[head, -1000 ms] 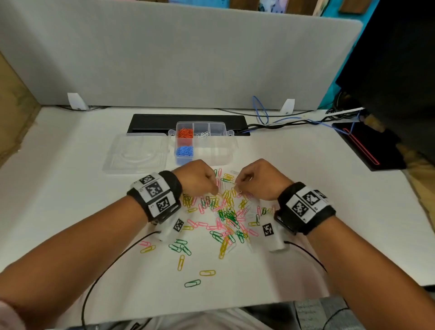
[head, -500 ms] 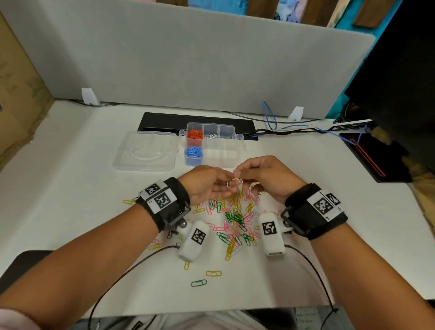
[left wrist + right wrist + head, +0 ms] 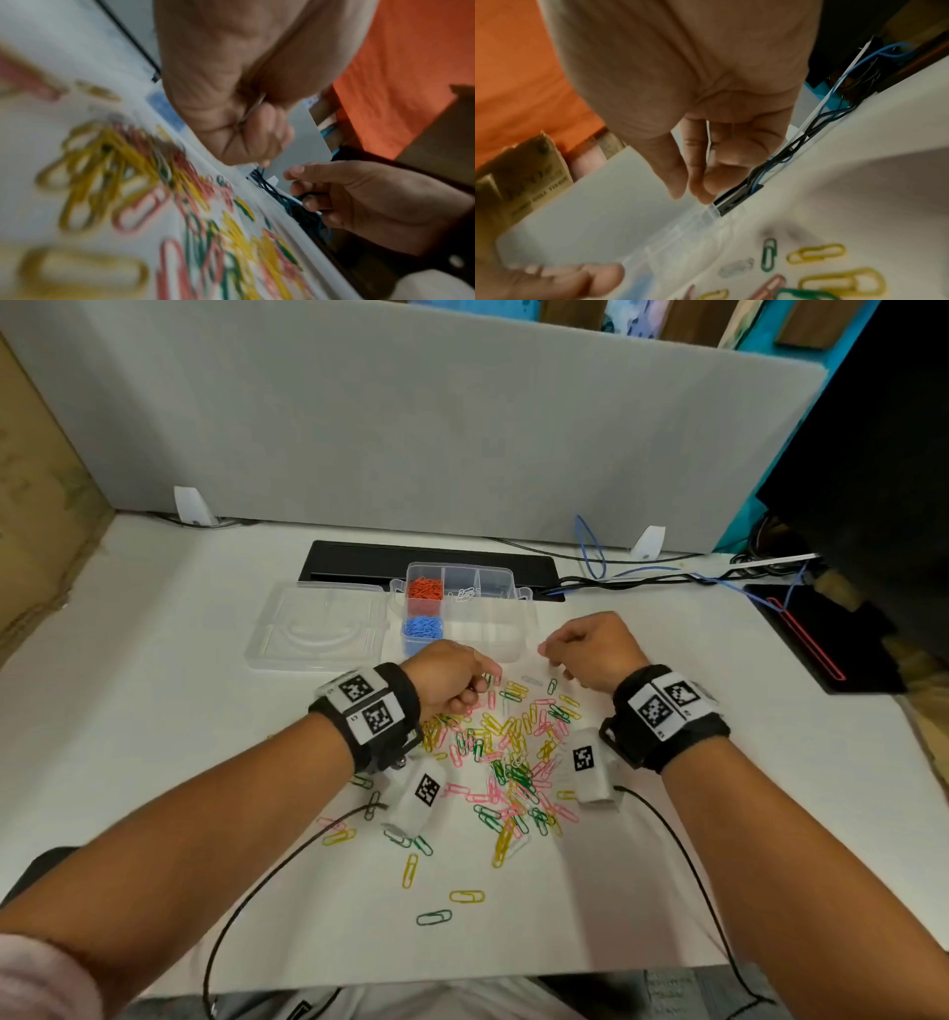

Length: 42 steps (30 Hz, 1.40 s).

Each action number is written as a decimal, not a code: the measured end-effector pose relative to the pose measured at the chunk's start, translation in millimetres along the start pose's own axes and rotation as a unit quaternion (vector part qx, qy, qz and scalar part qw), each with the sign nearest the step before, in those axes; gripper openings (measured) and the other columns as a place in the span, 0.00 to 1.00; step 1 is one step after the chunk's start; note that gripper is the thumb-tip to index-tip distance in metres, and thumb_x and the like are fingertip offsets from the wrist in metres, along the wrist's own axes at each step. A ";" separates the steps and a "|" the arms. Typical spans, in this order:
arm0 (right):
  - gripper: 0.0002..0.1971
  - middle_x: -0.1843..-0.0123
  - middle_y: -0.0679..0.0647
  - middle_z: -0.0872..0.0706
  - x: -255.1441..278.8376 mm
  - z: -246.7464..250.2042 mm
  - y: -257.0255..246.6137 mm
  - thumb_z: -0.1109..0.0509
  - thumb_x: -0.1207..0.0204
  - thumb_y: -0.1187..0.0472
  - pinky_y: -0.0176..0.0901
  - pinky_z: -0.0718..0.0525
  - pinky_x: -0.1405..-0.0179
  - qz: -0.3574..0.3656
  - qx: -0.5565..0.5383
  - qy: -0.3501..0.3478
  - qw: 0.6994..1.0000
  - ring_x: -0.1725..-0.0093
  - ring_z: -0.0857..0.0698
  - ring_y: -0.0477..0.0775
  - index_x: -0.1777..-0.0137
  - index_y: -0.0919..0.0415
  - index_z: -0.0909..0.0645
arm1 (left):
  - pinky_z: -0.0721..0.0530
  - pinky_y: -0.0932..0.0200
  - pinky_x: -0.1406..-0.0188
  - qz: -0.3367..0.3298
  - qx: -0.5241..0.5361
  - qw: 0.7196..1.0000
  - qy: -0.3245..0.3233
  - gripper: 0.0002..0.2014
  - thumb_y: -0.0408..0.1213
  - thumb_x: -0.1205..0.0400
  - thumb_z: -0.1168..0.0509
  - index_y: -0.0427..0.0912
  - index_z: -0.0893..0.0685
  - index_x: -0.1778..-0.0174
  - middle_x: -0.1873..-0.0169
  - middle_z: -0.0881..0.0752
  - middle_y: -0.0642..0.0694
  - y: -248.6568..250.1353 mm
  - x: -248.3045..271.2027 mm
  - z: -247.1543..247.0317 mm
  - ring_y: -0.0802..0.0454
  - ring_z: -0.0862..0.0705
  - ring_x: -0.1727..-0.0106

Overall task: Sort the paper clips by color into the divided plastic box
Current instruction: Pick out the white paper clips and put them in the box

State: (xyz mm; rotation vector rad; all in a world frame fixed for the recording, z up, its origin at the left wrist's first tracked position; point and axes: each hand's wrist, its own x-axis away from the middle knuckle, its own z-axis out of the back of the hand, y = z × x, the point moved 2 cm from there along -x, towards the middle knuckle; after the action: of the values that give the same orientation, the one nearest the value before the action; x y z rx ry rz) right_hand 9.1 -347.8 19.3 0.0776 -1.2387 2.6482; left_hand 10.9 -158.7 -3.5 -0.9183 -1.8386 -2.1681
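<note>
The clear divided box [image 3: 506,639] stands at the back of the table, with orange clips [image 3: 425,590], blue clips [image 3: 422,628] and a few white clips [image 3: 464,594] in separate compartments. A loose pile of yellow, pink and green clips [image 3: 513,762] lies in front of it. My left hand [image 3: 462,685] is curled in a fist at the pile's far left edge. In the left wrist view it grips a thin pale clip [image 3: 253,110]. My right hand [image 3: 557,654] hovers at the far right edge, above a white clip [image 3: 736,268], thumb and forefinger slightly apart with nothing between them.
The box's clear lid [image 3: 318,629] lies flat to the left of the box. A black cable tray [image 3: 359,559] and cables [image 3: 642,577] run behind it, in front of the grey partition [image 3: 411,428]. A black pad [image 3: 821,634] sits at the right. Stray clips [image 3: 464,896] lie near the front edge.
Half a second ago both hands met above the pile and held white clips between them. They have since parted: the left has dropped to the pile and the right has moved right, toward the box.
</note>
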 end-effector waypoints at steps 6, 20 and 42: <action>0.08 0.54 0.53 0.09 -28.4 -26.4 7.7 0.19 0.31 0.59 0.48 0.11 0.47 -0.026 0.203 -0.054 0.977 0.53 0.11 0.54 0.53 0.58 0.10 | 0.18 0.57 0.65 -0.029 -0.330 0.943 0.033 0.18 0.48 0.23 0.26 0.36 0.14 0.47 0.64 0.17 0.45 8.9 -18.1 -14.7 0.50 0.19 0.64; 0.09 0.58 0.56 0.10 -15.1 -18.4 12.5 0.22 0.31 0.57 0.49 0.10 0.53 0.013 0.244 -0.086 0.966 0.55 0.11 0.56 0.58 0.64 0.13 | 0.22 0.60 0.64 -0.048 -0.520 0.852 0.015 0.17 0.51 0.24 0.26 0.42 0.22 0.55 0.60 0.18 0.47 13.6 -14.4 -32.7 0.50 0.18 0.57; 0.03 0.64 0.47 0.10 47.3 14.0 26.5 0.22 0.28 0.63 0.43 0.12 0.54 0.019 0.092 -0.041 0.995 0.60 0.13 0.46 0.63 0.58 0.09 | 0.43 0.67 0.86 -0.009 -0.035 0.999 -0.023 0.15 0.46 0.15 0.36 0.43 0.23 0.65 0.80 0.36 0.52 11.7 -13.0 -36.9 0.57 0.40 0.83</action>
State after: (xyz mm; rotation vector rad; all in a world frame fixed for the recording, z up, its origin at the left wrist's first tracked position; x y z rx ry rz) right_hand -43.4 -366.8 14.9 0.1955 -1.0260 2.8124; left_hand 14.1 -199.3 -2.8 -0.9774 -1.8080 -2.2542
